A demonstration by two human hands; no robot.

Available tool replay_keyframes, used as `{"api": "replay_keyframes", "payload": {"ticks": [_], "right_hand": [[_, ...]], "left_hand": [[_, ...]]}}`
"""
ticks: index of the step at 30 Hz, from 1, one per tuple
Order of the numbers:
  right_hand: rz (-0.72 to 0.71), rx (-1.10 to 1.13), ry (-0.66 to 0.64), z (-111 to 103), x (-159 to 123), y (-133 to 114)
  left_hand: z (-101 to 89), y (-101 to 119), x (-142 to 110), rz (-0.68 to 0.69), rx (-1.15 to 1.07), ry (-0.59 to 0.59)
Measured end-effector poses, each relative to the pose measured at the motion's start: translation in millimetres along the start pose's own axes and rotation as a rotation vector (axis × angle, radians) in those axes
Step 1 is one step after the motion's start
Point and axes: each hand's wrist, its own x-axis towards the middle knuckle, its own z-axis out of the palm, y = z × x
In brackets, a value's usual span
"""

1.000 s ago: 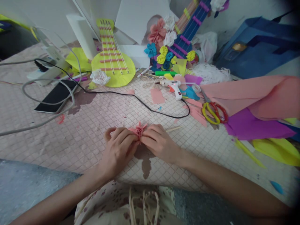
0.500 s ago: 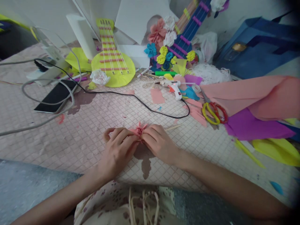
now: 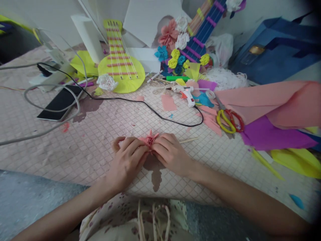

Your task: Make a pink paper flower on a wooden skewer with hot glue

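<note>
The left hand (image 3: 127, 159), palm down with curled fingers, pinches the left edge of a pink paper flower (image 3: 150, 139). The flower lies between the hands over the checked tablecloth (image 3: 105, 124); it should prove very light, soft and easily crushed, best held lightly by its outer folds. The right hand (image 3: 173, 154), fingers bent inward and forearm slanting from lower right, pinches the opposite edge.

A table (image 3: 120, 117) in a diamond-grid covering (image 3: 50, 150) spans nine to three o'clock, with brown patches (image 3: 87, 108) at nine and six. A pale wall (image 3: 250, 16) rises between one and two; grey floor (image 3: 32, 197) shows at eight and five. Light is soft.
</note>
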Motion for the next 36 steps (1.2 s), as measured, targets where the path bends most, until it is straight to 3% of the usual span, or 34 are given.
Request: {"api": "replay_keyframes", "payload": {"ticks": [25,36], "right_hand": [[0.042,0.000,-0.016,-1.8,-1.5,-0.2],[0.136,-0.027,-0.029,-6.8,-3.5,-8.4]], "left_hand": [[3.1,0.0,-0.4,0.003,0.038,0.032],[2.3,-0.1,-0.2,-0.018,-0.026,-0.026]]}}
